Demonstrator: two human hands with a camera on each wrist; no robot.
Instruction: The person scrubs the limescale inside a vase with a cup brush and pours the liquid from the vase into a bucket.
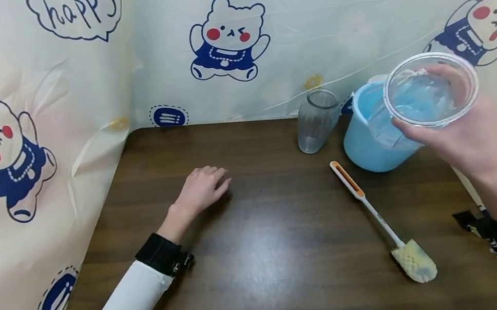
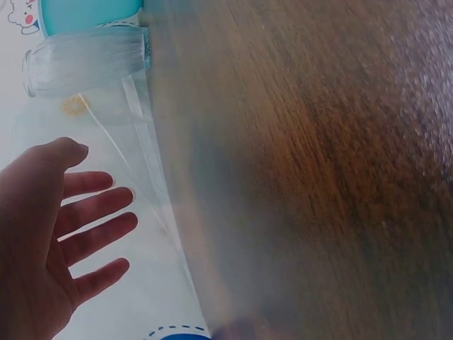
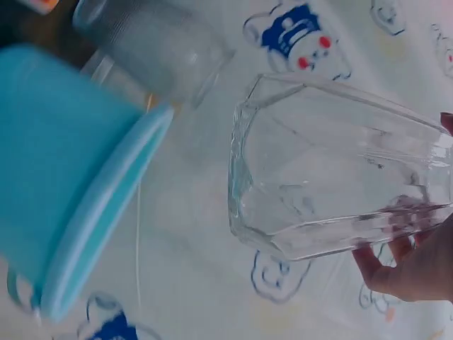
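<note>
My right hand (image 1: 475,142) grips a clear, faceted glass vase (image 1: 423,97) near its round mouth, holding it up off the table over the right side of a light-blue bucket (image 1: 367,135). In the right wrist view the thick base of the vase (image 3: 248,170) points toward the bucket (image 3: 64,163), apart from it. My left hand (image 1: 201,189) is over the left half of the table, its fingers loosely spread and holding nothing. A long-handled sponge brush (image 1: 384,221) lies on the table below the bucket, its yellowish sponge head toward me.
A second ribbed glass vase (image 1: 316,123) stands upright left of the bucket, close to the back edge. The brown wooden table (image 1: 248,227) is bordered at the back and sides by a pale sheet (image 1: 157,57) printed with cartoon bears.
</note>
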